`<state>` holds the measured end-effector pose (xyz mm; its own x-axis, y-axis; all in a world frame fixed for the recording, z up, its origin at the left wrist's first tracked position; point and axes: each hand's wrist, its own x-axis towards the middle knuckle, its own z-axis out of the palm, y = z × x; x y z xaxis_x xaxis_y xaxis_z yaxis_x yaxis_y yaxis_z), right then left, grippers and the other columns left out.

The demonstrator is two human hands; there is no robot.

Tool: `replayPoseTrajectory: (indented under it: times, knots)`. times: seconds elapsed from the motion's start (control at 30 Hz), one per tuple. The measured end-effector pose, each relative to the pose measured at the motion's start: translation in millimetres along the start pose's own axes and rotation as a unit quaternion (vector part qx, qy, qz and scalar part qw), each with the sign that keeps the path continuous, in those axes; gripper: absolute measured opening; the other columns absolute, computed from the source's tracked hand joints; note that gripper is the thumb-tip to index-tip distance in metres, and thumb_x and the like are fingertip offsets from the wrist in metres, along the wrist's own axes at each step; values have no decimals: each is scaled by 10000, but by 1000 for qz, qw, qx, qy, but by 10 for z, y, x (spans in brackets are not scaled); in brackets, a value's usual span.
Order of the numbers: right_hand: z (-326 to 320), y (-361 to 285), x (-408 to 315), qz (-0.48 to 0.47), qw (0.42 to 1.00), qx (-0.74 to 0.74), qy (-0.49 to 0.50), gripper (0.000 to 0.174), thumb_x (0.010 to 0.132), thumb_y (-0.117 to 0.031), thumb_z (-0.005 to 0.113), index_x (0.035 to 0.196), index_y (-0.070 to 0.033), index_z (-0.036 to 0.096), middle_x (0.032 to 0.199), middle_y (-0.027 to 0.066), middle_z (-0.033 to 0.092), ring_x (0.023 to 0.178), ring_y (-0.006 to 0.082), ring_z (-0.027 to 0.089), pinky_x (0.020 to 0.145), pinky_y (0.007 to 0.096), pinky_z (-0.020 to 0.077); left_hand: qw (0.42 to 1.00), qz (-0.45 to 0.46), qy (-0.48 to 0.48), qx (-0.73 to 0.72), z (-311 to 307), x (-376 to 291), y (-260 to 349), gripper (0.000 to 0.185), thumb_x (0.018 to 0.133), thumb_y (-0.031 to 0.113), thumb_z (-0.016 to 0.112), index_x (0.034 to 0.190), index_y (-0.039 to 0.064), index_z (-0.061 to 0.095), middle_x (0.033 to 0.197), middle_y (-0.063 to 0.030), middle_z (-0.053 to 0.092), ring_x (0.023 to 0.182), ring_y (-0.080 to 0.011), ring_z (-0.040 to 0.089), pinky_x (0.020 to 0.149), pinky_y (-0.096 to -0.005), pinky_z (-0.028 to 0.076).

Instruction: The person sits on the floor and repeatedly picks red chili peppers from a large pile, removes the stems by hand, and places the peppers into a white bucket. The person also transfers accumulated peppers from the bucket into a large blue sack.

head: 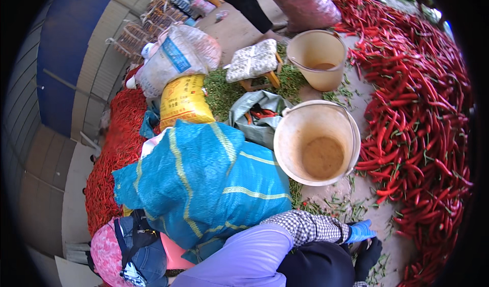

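At the lower right, my left hand (361, 231) wears a blue glove below a checked sleeve cover (305, 224). Its fingers point right, low over the floor beside the red chilli pile (412, 153). Close by is my right hand (368, 258), in what looks like a dark glove with a checked cuff below. Its fingers are mostly hidden, and whether either hand grips anything is unclear. My dark-trousered knee (317, 266) lies between the arms. A white plastic bucket (284, 145) stands above my hands, holding no chillies, with green stems (340, 207) scattered around its base.
A blue woven sack (183, 172) bulges left of the bucket. Beyond are a grey sack (240, 113), a yellow sack (185, 100), a padded stool (252, 60) and a beige bucket (296, 50). People show at lower left (109, 250) and top (244, 4). Another chilli pile (122, 142) lies behind.
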<state>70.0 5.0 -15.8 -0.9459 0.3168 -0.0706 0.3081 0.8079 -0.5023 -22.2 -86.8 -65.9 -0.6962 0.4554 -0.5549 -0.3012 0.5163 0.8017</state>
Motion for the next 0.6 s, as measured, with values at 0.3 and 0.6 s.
replayPoseTrajectory:
  times: [0.3,0.6]
  knots:
    - [329,735,-318,196,979,51,12,338,857,-199,575,1147,-32,527,1034,180,604,899,337,614,771,410,473,989,-29,-109,-95,-275,-165,609,363,797,306,662,979,18,537,725,-89,552,588,-172,519,495,-331,428]
    - [-671,-465,429,-98,977,151,115,255,792,-27,614,1043,-29,569,868,175,581,809,350,579,687,392,466,933,280,-114,193,-845,-144,872,224,789,104,598,1008,66,624,935,-187,637,887,-359,612,785,-415,489]
